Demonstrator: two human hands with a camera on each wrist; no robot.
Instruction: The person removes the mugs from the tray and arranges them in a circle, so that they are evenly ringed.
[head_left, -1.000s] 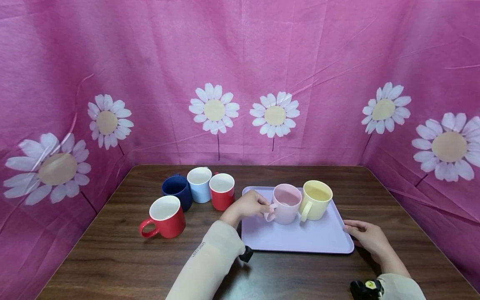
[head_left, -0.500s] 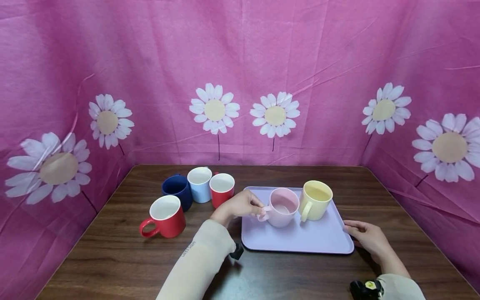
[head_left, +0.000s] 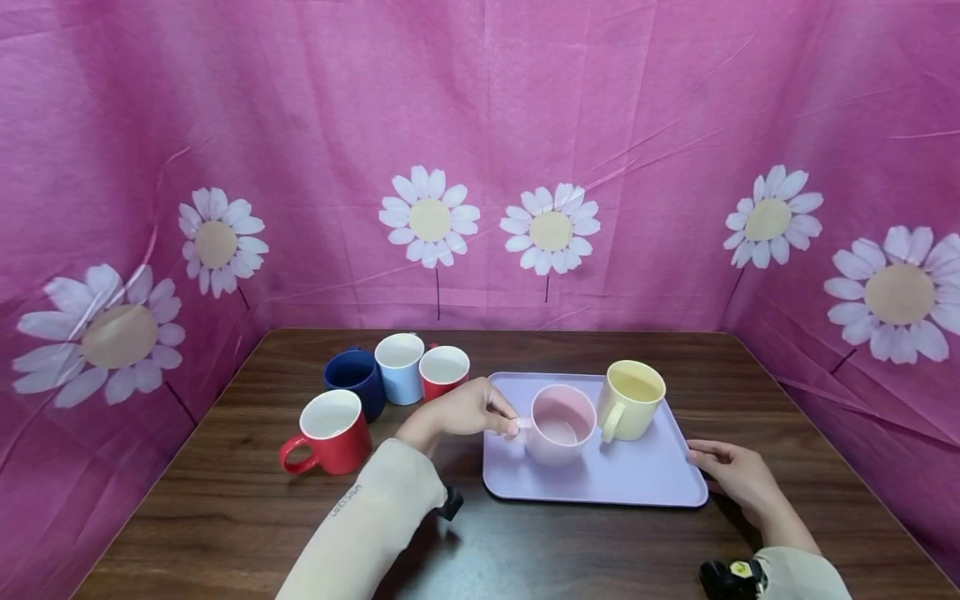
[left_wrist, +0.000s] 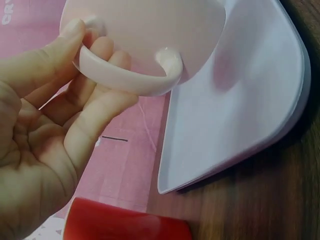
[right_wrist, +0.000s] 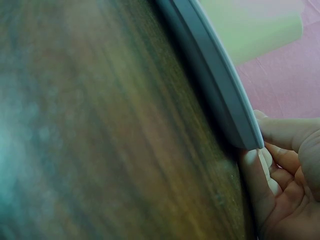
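My left hand (head_left: pixel 468 408) pinches the handle of a pink mug (head_left: pixel 557 450) between thumb and fingers. In the left wrist view the pink mug (left_wrist: pixel 145 30) hangs over the tray, its looped handle between the fingers. A yellow mug (head_left: pixel 639 408) stands upright on the back right of the lavender tray (head_left: pixel 637 483), handle toward the front left. At the tray's right edge, my right hand (head_left: pixel 738 479) holds the rim. Thumb and fingertips meet the tray edge (right_wrist: pixel 225 85) near its corner in the right wrist view.
Left of the tray stand a red mug (head_left: pixel 348 450) with a white inside, a dark blue mug (head_left: pixel 366 387), a light blue mug (head_left: pixel 403 383) and another red mug (head_left: pixel 442 387), partly behind my left hand. A pink flowered cloth (head_left: pixel 480 100) hangs behind the wooden table (head_left: pixel 225 517).
My left hand has moved left and toward me, bringing the pink mug with it, away from the yellow mug. The right hand and the tray stay where they were.
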